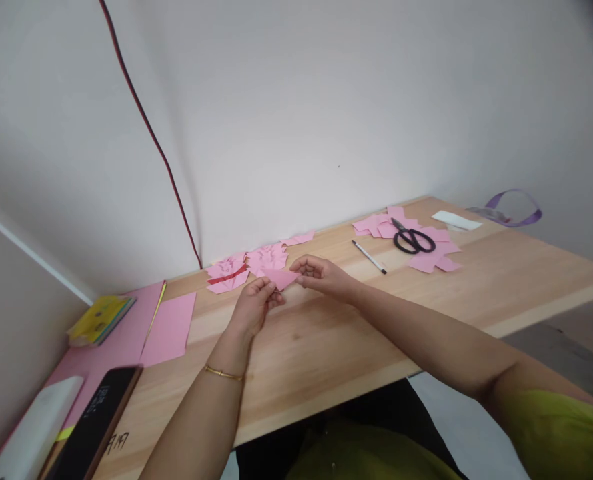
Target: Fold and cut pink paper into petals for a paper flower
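Observation:
Between my two hands is a piece of folded pink paper (281, 277), raised a little over the wooden table (316, 340). My left hand (257, 301) pinches its left side between thumb and fingers. At the paper's right tip, my right hand (323, 275) has its thumb and fingertips closed on the corner. Just behind the hands lie rows of folded pink paper pieces (267, 257), with a red strip (227, 275) among those on the left. The underside of the held paper is hidden.
Black-handled scissors (414, 241) rest on pink paper cutouts (433, 259) at the right, near a pen (369, 257) and a white strip (456, 221). At left are pink sheets (169, 330), a yellow packet (101, 320), a dark phone-like device (96, 420) and a white box (39, 427).

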Tool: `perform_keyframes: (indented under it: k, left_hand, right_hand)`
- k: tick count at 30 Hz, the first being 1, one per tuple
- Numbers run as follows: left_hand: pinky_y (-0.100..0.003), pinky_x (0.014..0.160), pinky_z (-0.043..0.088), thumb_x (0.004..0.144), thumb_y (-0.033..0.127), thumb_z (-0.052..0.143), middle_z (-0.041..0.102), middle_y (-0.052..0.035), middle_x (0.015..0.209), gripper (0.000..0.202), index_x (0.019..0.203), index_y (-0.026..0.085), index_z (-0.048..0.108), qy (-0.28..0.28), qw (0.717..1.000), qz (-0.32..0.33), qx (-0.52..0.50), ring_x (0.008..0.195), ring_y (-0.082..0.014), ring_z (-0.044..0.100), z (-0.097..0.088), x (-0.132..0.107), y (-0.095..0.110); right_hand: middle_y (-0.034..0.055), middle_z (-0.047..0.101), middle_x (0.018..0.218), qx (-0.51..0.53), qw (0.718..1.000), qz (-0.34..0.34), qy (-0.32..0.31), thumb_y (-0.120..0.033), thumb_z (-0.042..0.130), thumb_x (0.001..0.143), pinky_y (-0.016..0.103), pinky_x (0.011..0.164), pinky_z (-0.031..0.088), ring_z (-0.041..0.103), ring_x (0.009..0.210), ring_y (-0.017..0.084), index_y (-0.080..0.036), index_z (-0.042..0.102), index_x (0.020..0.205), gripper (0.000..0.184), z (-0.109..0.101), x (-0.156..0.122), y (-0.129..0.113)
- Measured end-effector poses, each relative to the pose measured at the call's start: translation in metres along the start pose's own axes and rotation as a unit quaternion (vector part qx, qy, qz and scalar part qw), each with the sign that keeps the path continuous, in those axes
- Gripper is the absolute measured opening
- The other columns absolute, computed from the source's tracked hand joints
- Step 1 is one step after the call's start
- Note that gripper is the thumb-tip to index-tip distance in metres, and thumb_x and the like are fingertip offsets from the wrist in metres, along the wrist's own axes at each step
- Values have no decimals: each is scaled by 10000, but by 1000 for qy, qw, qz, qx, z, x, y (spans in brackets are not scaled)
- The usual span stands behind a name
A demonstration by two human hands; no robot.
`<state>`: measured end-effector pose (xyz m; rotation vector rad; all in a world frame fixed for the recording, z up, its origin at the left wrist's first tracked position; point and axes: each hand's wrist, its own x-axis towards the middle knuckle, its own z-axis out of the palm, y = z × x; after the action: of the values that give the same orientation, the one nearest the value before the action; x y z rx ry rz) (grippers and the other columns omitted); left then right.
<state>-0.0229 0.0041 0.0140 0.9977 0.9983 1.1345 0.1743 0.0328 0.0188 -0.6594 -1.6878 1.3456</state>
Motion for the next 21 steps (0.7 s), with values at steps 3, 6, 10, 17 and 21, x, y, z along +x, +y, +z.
perform_keyframes:
  k: [3,6,10,17,21]
  left_hand:
    - [-274,646,501,682,294,705,567,11,628,206,724,140,575,-5,1000,0,3,574,-95,555,0,0,0]
    - [-266,638,498,687,293,703,570,6,638,205,721,140,571,-13,1000,-1,2,577,-95,554,-1,0,0]
    - [-272,647,497,684,301,707,577,3,649,208,725,141,580,-20,1000,-1,6,583,-96,557,-2,0,0]
    - [-280,646,497,683,290,715,580,2,683,208,768,135,605,-29,1000,-3,-4,583,-94,557,-2,-1,1]
    - [-274,644,493,680,282,721,589,0,710,215,803,136,621,-38,999,-7,-19,584,-88,554,-2,-1,1]
  right_hand:
    - [6,552,768,6,1000,10,-3,-364,613,793,261,699,439,529,703,105,-158,564,987,287,-1,-1,-1]
    - [3,549,759,26,999,16,-10,-376,583,816,269,707,432,527,696,104,-160,571,982,273,-2,-1,-2]
    - [6,549,763,34,999,19,-11,-386,585,812,272,710,429,524,701,106,-159,585,970,276,-2,-1,-3]
    - [6,551,781,112,990,80,-43,-393,621,791,251,698,431,514,702,90,-158,596,971,298,-3,0,-1]
    - [2,548,761,170,977,105,-68,-417,633,785,230,659,417,501,668,79,-158,599,975,323,-3,0,3]
